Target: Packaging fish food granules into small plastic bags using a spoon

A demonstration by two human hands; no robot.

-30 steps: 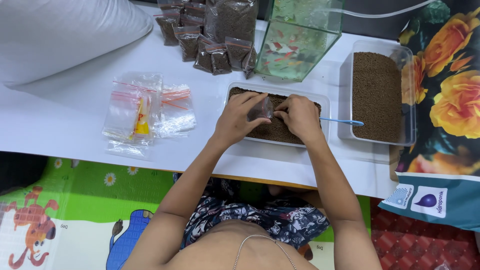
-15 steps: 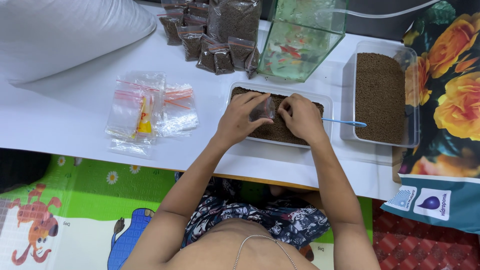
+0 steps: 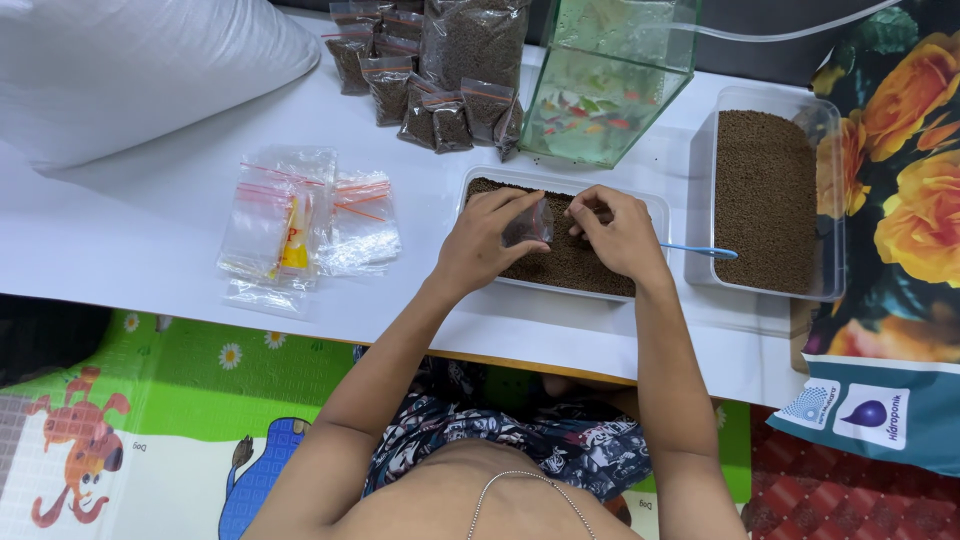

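Over a white tray (image 3: 655,212) of brown granules, my left hand (image 3: 480,243) pinches a small clear zip bag (image 3: 527,224) holding some granules. My right hand (image 3: 615,232) sits just right of the bag, its fingertips bent at the bag's top edge. A thin blue scoop handle (image 3: 700,251) sticks out to the right from under my right hand. Both hands hover above the granule surface (image 3: 560,262).
A pile of empty clear zip bags with red strips (image 3: 300,225) lies to the left. Filled bags (image 3: 440,60) stand at the back beside a green glass tank (image 3: 610,75). A larger tub of granules (image 3: 765,200) is at right. A white sack (image 3: 130,70) fills the far left.
My hands stay over the tray; the fingers have shifted slightly on the small bag, which now stands more upright between them.
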